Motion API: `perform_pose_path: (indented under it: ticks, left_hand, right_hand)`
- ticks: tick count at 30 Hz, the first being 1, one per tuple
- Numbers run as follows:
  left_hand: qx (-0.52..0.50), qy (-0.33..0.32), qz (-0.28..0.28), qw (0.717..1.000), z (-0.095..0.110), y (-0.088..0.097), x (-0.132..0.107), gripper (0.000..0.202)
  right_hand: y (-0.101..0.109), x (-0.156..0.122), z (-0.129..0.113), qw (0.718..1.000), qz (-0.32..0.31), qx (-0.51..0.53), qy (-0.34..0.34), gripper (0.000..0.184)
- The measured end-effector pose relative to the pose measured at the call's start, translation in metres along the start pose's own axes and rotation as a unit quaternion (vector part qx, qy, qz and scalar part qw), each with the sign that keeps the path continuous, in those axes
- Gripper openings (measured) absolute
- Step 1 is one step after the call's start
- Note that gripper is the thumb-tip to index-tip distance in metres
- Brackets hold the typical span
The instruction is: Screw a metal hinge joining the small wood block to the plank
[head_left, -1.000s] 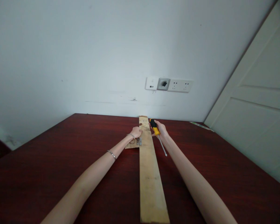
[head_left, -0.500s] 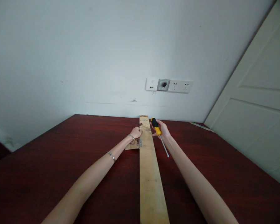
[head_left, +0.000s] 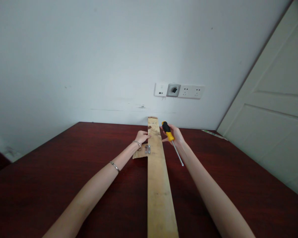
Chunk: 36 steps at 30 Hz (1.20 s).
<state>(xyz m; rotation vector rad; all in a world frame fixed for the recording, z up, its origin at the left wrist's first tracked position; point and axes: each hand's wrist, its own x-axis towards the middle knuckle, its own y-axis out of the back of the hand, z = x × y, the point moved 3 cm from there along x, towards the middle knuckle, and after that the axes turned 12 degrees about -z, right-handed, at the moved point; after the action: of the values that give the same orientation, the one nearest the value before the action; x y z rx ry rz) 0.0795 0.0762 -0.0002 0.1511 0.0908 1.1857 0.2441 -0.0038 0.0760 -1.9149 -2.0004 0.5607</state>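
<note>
A long pale wooden board (head_left: 160, 185) runs from the near edge of view toward the wall, its far end overlapping the wall's foot. My left hand (head_left: 141, 136) is closed on the board's left edge near the far end, thumb on top. A metal hinge (head_left: 148, 149) lies across that edge, joining the board to a smaller wood piece (head_left: 139, 152) on the left, partly under my wrist. My right hand (head_left: 176, 134) holds a yellow-and-black screwdriver (head_left: 168, 131), its shaft slanting down toward me. Some right fingers reach the board's right edge; their tips are partly hidden.
Underneath is a dark red-brown wooden tabletop (head_left: 109, 205) against a white wall (head_left: 101, 59). Wall sockets (head_left: 191, 92) sit above the back edge. A thin printed strip (head_left: 214, 135) lies at the back right, near a white door (head_left: 275, 115).
The board's far end has risen slightly, with both hands still at it. My left hand has shifted a little left and up. The screwdriver has moved slightly right.
</note>
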Motion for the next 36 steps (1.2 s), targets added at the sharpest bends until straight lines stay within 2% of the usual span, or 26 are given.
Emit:
perform_pose_path:
  ticks: [5, 10, 14, 19, 22, 25, 31, 36]
  left_hand:
    - [-0.092, 0.012, -0.008, 0.996, 0.008, 0.004, -0.004, 0.014]
    - [-0.132, 0.032, -0.036, 0.99, 0.015, 0.008, -0.008, 0.018]
    - [-0.139, 0.047, -0.048, 0.988, 0.016, 0.01, -0.009, 0.017]
    - [-0.146, 0.054, -0.069, 0.985, 0.018, 0.015, -0.008, 0.021]
    - [-0.151, 0.054, -0.086, 0.983, 0.02, 0.017, -0.009, 0.022]
    - [-0.154, 0.052, -0.095, 0.982, 0.021, 0.019, -0.01, 0.022]
    - [-0.163, 0.047, -0.101, 0.98, 0.02, 0.019, -0.01, 0.024]
    - [-0.168, 0.044, -0.11, 0.979, 0.019, 0.017, -0.01, 0.027]
  right_hand:
    - [0.001, -0.003, -0.007, 1.0, -0.015, 0.002, -0.011, 0.017]
    - [-0.002, -0.009, -0.02, 1.0, -0.018, -0.008, 0.011, 0.016]
    - [-0.01, -0.018, -0.04, 0.993, -0.014, -0.048, 0.11, 0.013]
    - [-0.022, -0.038, -0.06, 0.971, -0.018, -0.122, 0.206, 0.037]
    - [-0.033, -0.053, -0.069, 0.945, -0.05, -0.181, 0.268, 0.05]
    - [-0.041, -0.064, -0.073, 0.912, -0.053, -0.232, 0.334, 0.059]
    - [-0.054, -0.066, -0.07, 0.846, -0.057, -0.302, 0.435, 0.053]
    - [-0.065, -0.064, -0.061, 0.816, -0.054, -0.337, 0.467, 0.052]
